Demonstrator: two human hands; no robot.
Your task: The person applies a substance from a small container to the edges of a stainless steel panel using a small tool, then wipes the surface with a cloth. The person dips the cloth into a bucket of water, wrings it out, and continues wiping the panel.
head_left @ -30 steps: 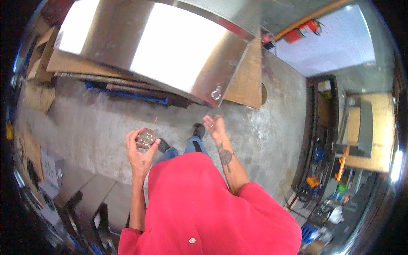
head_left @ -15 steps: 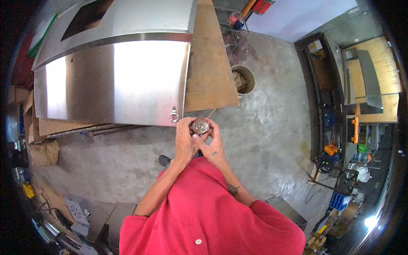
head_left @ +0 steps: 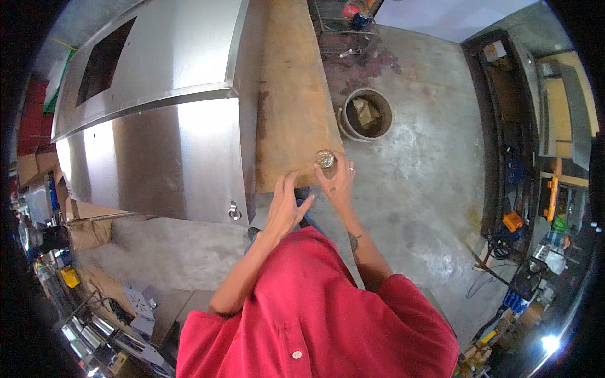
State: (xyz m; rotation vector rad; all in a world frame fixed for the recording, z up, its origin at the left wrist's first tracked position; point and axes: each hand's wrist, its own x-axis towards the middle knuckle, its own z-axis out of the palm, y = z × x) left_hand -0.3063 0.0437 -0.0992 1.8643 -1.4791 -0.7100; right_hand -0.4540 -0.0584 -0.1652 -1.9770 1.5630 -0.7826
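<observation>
At the near right corner of the table [head_left: 293,113], our right hand [head_left: 336,181] is gripping a shiny round container [head_left: 325,159], likely light, stiff, slick, best side-held, our left hand [head_left: 286,211] hanging spread, empty.

The right fingers [head_left: 342,164] grip a small round thing [head_left: 325,159], shiny side up, at the near right corner of the wooden desk [head_left: 296,107]; whether it touches the wood cannot be told. Just left of it, the left fingers [head_left: 290,184] are spread and hold nothing. Farther left of them, a steel box [head_left: 151,151] stands on the desk, a ring [head_left: 234,211] low on its near corner. Beyond the right fingers, a bucket [head_left: 386,117] holds brown scraps.
</observation>
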